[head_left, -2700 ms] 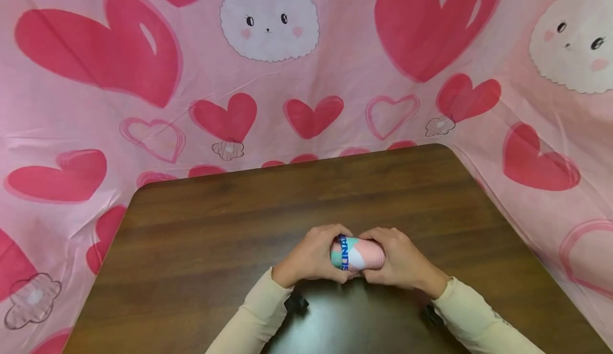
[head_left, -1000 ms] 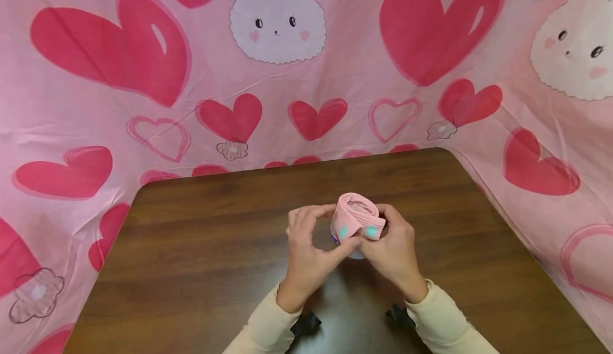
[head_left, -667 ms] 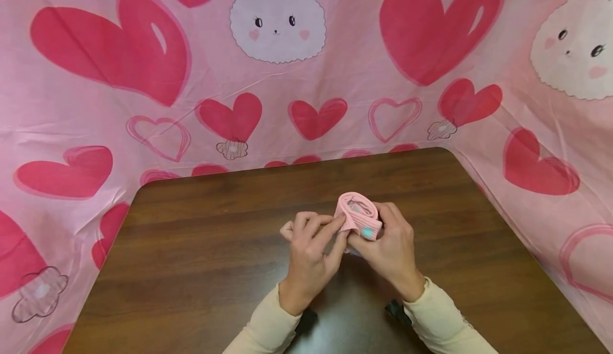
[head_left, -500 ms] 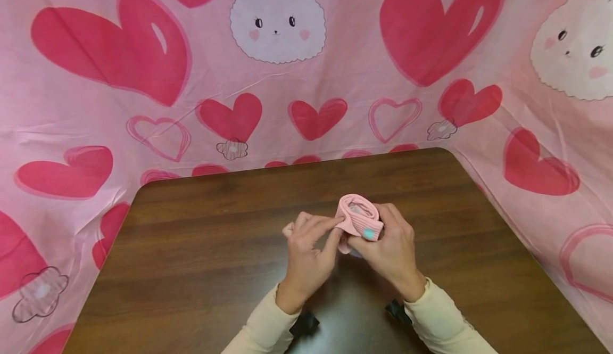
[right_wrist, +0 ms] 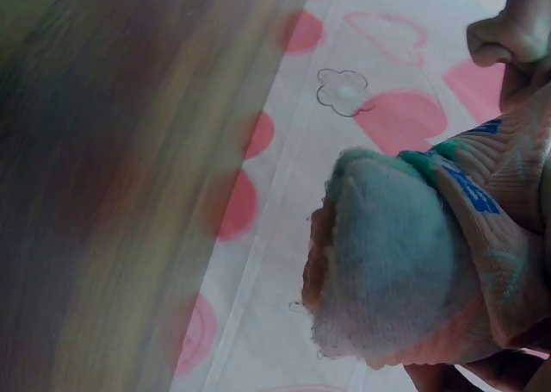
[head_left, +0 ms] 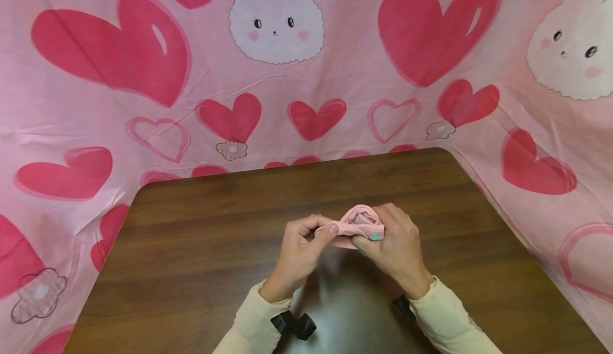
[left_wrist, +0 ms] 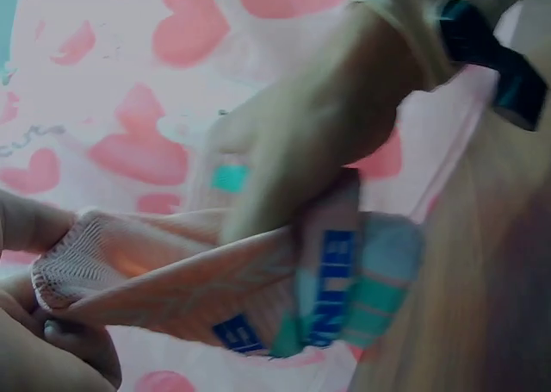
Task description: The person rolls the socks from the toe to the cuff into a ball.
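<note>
A rolled pair of pink socks [head_left: 364, 216] with teal patches and blue lettering is held between both hands over the table. My left hand [head_left: 298, 250] pinches the ribbed cuff between thumb and fingers at the roll's left side. The left wrist view shows that cuff [left_wrist: 82, 267] drawn out, its opening spread toward the left fingers. My right hand [head_left: 396, 245] grips the rest of the roll from the right, thumb in front. In the right wrist view the roll's pale blue-grey end [right_wrist: 396, 263] bulges out; part of the right hand is out of that frame.
The brown wood-grain table [head_left: 206, 247] lies beneath the hands. Behind it and along its sides hangs a pink cloth [head_left: 345, 66] printed with hearts and rabbits. A black wrist device [head_left: 294, 324] sits at the left cuff.
The sock roll has turned from lying sideways to end-up. My left hand has pinched the cuff and drawn it leftward, stretching it away from the roll, while the right hand keeps its grip.
</note>
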Available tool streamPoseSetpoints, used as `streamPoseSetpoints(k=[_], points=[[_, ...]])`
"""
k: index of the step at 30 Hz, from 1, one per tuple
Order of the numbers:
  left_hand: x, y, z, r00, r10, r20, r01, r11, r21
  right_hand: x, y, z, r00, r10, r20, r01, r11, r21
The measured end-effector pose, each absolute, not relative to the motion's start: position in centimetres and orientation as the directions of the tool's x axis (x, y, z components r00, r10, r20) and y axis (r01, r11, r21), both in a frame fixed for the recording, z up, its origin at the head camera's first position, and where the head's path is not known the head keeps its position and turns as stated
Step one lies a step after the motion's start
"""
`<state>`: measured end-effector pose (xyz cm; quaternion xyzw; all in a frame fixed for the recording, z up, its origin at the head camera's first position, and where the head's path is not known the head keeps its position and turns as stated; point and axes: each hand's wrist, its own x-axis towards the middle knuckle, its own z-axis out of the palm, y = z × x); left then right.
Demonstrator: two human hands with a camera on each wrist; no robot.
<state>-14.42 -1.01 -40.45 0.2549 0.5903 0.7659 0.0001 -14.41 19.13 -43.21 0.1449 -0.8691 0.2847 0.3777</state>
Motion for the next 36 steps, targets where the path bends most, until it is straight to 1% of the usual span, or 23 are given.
streamPoseSetpoints(k=[3, 7, 8, 10, 13, 15, 17, 19, 21, 23, 24, 25, 27, 29, 31, 33, 36], points=[[-14.6, -1.3, -40.3, -0.856, 0.343, 0.387, 0.272, -0.336, 0.902, -14.2, 19.3, -43.3, -0.673, -0.057, 0.738, -0.474, 0.799, -0.370], [-15.1, -1.7, -40.3, -0.861, 0.361, 0.358, 0.250, -0.312, 0.916, -13.6, 19.4, -43.2, -0.669, -0.121, 0.733, -0.516, 0.785, -0.342], [-15.3, -1.8, -40.3, -0.860, 0.364, 0.357, 0.251, -0.308, 0.918, -13.4, 19.4, -43.2, -0.661, -0.146, 0.736, -0.534, 0.780, -0.325], [-15.7, -2.1, -40.2, -0.845, 0.385, 0.370, 0.262, -0.306, 0.915, -13.1, 19.5, -43.1, -0.625, -0.211, 0.751, -0.580, 0.770, -0.266], [-16.2, -2.5, -39.8, -0.806, 0.444, 0.393, 0.275, -0.308, 0.911, -12.6, 19.6, -43.0, -0.545, -0.318, 0.776, -0.654, 0.740, -0.156], [-16.4, -2.7, -39.6, -0.788, 0.473, 0.395, 0.277, -0.301, 0.913, -12.3, 19.7, -43.0, -0.479, -0.386, 0.788, -0.714, 0.694, -0.094], [-16.6, -2.7, -39.6, -0.784, 0.497, 0.373, 0.252, -0.294, 0.922, -12.0, 19.8, -43.0, -0.406, -0.448, 0.797, -0.787, 0.615, -0.055], [-16.7, -2.4, -39.9, -0.791, 0.509, 0.339, 0.219, -0.282, 0.934, -11.8, 19.7, -42.9, -0.318, -0.488, 0.813, -0.860, 0.509, -0.031], [-16.8, -2.0, -40.5, -0.795, 0.529, 0.296, 0.172, -0.271, 0.947, -11.7, 19.5, -42.5, -0.232, -0.496, 0.837, -0.920, 0.392, -0.022], [-16.9, -1.4, -41.1, -0.790, 0.556, 0.259, 0.137, -0.251, 0.958, -11.7, 19.0, -41.9, -0.155, -0.456, 0.876, -0.961, 0.275, -0.027], [-16.9, -1.2, -41.4, -0.782, 0.573, 0.245, 0.122, -0.244, 0.962, -11.6, 18.7, -41.6, -0.132, -0.420, 0.898, -0.975, 0.218, -0.041], [-16.8, -1.0, -41.6, -0.776, 0.587, 0.233, 0.110, -0.237, 0.965, -11.5, 18.5, -41.3, -0.121, -0.381, 0.917, -0.984, 0.168, -0.060], [-16.8, -0.7, -41.9, -0.763, 0.614, 0.205, 0.081, -0.223, 0.971, -11.2, 18.0, -40.8, -0.123, -0.289, 0.949, -0.992, 0.076, -0.105], [-16.7, -0.5, -41.9, -0.761, 0.624, 0.176, 0.050, -0.214, 0.975, -10.8, 17.6, -40.5, -0.156, -0.216, 0.964, -0.988, 0.034, -0.152], [-16.7, -0.3, -41.7, -0.777, 0.617, 0.125, -0.017, -0.219, 0.976, -10.5, 17.5, -40.4, -0.208, -0.171, 0.963, -0.978, 0.018, -0.208], [-16.6, -0.2, -41.5, -0.792, 0.606, 0.068, -0.100, -0.238, 0.966, -10.4, 17.4, -40.2, -0.227, -0.175, 0.958, -0.974, 0.023, -0.226], [-16.5, -0.3, -41.3, -0.808, 0.589, 0.008, -0.198, -0.285, 0.938, -10.7, 17.5, -39.9, -0.198, -0.255, 0.947, -0.979, 0.090, -0.181]])
